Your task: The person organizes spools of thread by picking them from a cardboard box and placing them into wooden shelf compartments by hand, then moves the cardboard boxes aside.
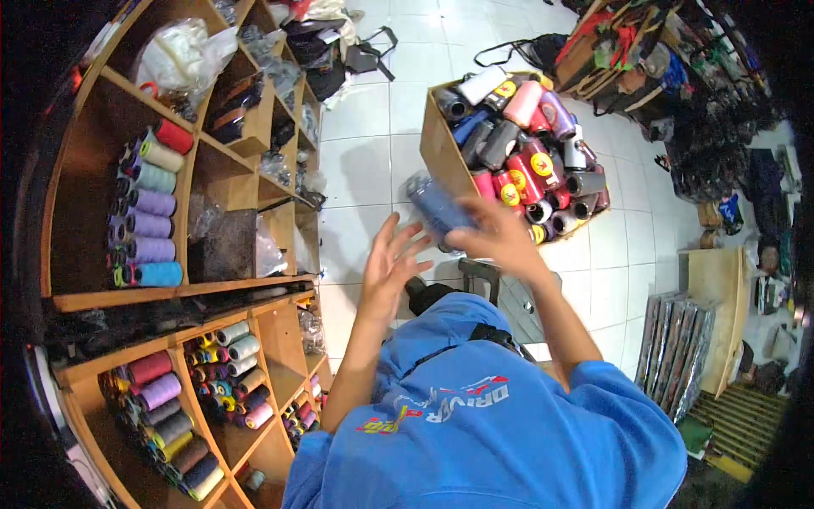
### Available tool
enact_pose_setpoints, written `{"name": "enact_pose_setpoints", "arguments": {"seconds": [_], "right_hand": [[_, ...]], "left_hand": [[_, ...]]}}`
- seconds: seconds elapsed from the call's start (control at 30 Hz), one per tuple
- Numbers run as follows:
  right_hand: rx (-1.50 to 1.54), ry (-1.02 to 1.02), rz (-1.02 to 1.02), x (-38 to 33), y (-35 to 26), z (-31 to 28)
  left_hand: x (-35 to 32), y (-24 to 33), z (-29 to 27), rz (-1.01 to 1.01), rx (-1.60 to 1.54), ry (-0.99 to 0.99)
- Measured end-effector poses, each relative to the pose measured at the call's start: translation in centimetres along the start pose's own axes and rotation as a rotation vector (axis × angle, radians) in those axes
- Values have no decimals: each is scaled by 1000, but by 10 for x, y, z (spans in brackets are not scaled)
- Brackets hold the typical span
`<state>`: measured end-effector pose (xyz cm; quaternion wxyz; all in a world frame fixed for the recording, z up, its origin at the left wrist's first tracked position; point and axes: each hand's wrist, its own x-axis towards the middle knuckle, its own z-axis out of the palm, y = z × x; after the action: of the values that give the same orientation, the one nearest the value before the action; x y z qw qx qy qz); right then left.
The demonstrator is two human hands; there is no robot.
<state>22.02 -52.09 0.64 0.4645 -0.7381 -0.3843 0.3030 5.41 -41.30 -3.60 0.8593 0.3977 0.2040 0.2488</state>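
In my right hand (498,235) is a dark blue thread spool (434,206), slightly smeared by motion, gripped near its lower end and tilted up to the left. My left hand (392,267) is just left of the spool, its fingers spread and nothing in them. Beyond my right hand stands a cardboard box (441,140) heaped with spools. Among them are a pink spool (523,103), a purple spool (557,115), a dark grey spool (498,144) and several red ones, some still in clear wrapping.
On my left, a wooden shelf unit (80,299) holds a row of purple spools (151,226) and a clear plastic bag (182,55). A lower shelf (265,437) carries more spools in several colours. Wrapped flat packs (674,352) lean at the right. White floor tiles (360,161) lie between.
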Motion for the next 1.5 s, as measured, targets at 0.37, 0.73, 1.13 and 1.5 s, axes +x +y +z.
{"name": "enact_pose_setpoints", "arguments": {"seconds": [0.37, 0.73, 1.13, 1.5], "right_hand": [[-876, 547, 11, 38, 102, -122], [-1002, 452, 257, 60, 85, -119], [242, -527, 56, 68, -8, 84], [224, -1454, -48, -83, -92, 329]], "left_hand": [[-16, -38, -44, -181, -220, 207], [-17, -11, -43, -26, -175, 322], [-109, 46, -68, 363, -387, 343], [-393, 110, -64, 797, 465, 1271]]}}
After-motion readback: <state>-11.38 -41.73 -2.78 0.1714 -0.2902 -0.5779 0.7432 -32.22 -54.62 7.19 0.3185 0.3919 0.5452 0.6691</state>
